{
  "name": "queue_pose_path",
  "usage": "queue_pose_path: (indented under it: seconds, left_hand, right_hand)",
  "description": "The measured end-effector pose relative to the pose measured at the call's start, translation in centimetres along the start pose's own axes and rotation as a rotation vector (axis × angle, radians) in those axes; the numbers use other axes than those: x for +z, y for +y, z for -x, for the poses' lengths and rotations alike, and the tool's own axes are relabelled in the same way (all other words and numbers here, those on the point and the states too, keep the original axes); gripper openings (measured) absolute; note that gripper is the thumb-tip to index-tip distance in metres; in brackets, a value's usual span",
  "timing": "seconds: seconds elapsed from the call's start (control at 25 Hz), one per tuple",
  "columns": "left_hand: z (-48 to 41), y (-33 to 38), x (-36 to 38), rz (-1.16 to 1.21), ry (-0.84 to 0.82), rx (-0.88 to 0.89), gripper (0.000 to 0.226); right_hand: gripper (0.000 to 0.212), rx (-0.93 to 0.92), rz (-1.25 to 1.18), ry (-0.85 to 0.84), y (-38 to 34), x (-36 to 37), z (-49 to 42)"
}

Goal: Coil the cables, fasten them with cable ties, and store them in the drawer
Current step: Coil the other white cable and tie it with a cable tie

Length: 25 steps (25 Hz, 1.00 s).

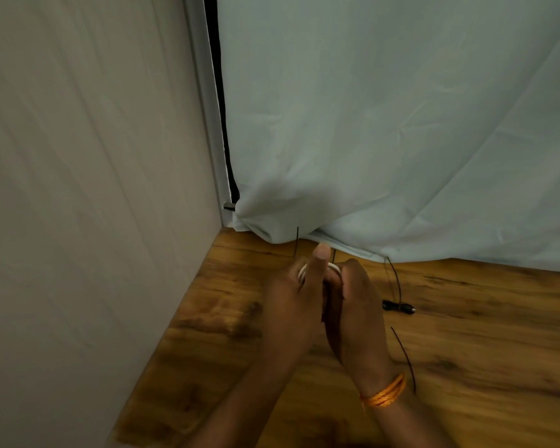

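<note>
Where the white cable (334, 268) sits: jammed right between the person's two hands, over the table (466, 350), about mid-scene and not far from the table's far edge.
left hand (291, 302): on the coil's left side, fingers wrapped round it; left thumb (321, 253) sticks out straight toward the far side, lying across the loops.
right hand (358, 313): pushed up against the left one from the right, fingers curled over the coil's right side, so both hands grip it together.
what shows of the coil: just a small white arc on either side of the thumb, at the far tips of the hands; everything else is buried in the palms.
coil direction: the visible loops arch left-to-right, so it looks like it's standing on edge between the palms; the long axis honestly can't be told, too much is covered and it's blurry.
cable count: one white coil; a few loops lie side by side, too smeared to count.
thin black strands (404, 358): four. One pokes up just beyond the left hand, a short one is beside the thumb, a curved one is right of the right hand, and one slants along near the right wrist. Ties or wire, can't tell.
black cable end (399, 308): one, lying on the table just right of the hands, running left-right, tip pointing right.
orange thread band (385, 393): one, on the right wrist.
backdrop: pale blue cloth (401, 124) along the far side, off-white cloth (78, 156) on the left.
</note>
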<state>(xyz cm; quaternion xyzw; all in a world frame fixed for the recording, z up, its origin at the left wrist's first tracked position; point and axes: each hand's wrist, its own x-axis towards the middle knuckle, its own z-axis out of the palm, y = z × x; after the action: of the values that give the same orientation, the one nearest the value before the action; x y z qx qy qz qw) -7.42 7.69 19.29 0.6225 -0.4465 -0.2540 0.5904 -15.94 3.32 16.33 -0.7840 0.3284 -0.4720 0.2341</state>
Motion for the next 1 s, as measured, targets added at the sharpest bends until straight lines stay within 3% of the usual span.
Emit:
queue_pose_path:
  seconds: [0.08,0.2,0.32,0.4,0.48,0.6,0.76,0.88,1.0]
  left_hand:
    - [-0.2,-0.4,0.5,-0.086,0.095,0.129,0.07]
    - [-0.1,-0.5,0.6,-0.001,0.111,0.166,0.056]
    - [-0.5,-0.2,-0.5,0.238,-0.116,-0.094,0.042]
    - [-1.4,-0.2,-1.7,0.26,-0.219,-0.181,0.025]
    - [-2.3,-0.4,-2.9,0.101,-0.249,-0.064,0.03]
    - [-3.4,-0.6,-4.4,-0.338,-0.424,0.2,0.027]
    - [-4.9,0.4,-6.2,-0.74,-0.667,0.231,0.015]
    - [-4.9,0.9,-6.0,-0.726,-0.623,0.148,0.013]
    - [-4.3,-0.1,-4.9,-0.642,-0.453,0.061,0.02]
  right_hand:
    - [0.009,-0.021,0.038,0.037,-0.5,0.2,-0.3]
    - [0.006,-0.12,0.173,0.008,-0.2,0.3,-0.9]
    - [0.022,-0.097,0.239,-0.021,0.6,-0.2,-1.3]
    - [0.025,-0.071,0.271,-0.006,0.9,-0.6,-1.7]
    - [0.017,-0.076,0.354,-0.022,1.0,-0.6,-1.9]
    - [0.014,-0.102,0.409,-0.139,1.8,-0.6,-1.8]
    - [0.011,-0.142,0.351,-0.356,2.6,-1.1,-1.8]
    - [0.021,-0.048,0.168,-0.448,2.2,-1.2,-1.9]
    - [0.025,0.202,-0.071,-0.444,1.5,-1.0,-1.9]
